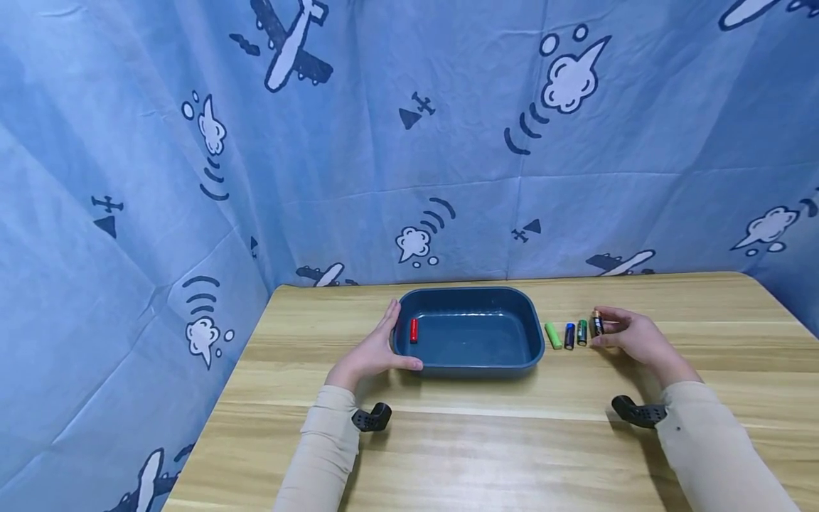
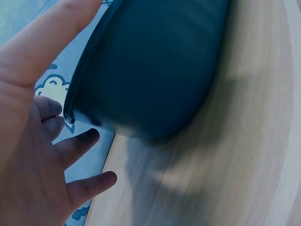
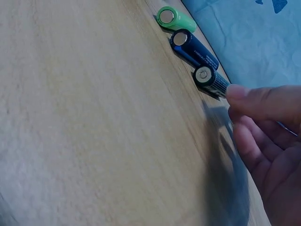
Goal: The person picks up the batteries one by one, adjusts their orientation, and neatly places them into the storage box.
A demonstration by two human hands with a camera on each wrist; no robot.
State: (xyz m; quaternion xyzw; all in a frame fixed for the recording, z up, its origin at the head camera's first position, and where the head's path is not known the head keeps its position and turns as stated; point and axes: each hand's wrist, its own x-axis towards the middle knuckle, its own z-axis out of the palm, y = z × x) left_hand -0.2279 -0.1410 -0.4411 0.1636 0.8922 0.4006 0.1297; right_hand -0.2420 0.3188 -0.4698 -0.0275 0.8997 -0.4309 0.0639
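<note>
A dark blue rectangular tray [image 1: 473,369] stands on the table, with a red battery [image 1: 414,331] lying in its left end. My left hand [image 1: 372,352] spans the tray's left end, fingers fairly straight and spread, thumb along the near side. In the left wrist view, the lower fingers stand apart from the tray wall [image 2: 155,70]. My right hand [image 1: 633,338] pinches a black-and-gold battery [image 1: 598,324]; in the right wrist view the fingers hide it. Just left of this hand lie a dark green-and-black battery [image 1: 581,332], a dark blue battery [image 1: 569,336] and a light green battery [image 1: 553,336].
The loose batteries form a row beside the tray's right end on the wooden table [image 1: 486,441]. A blue curtain [image 1: 358,156] with airplane prints hangs behind the table and along its left. Each wrist carries a black camera mount [image 1: 373,417].
</note>
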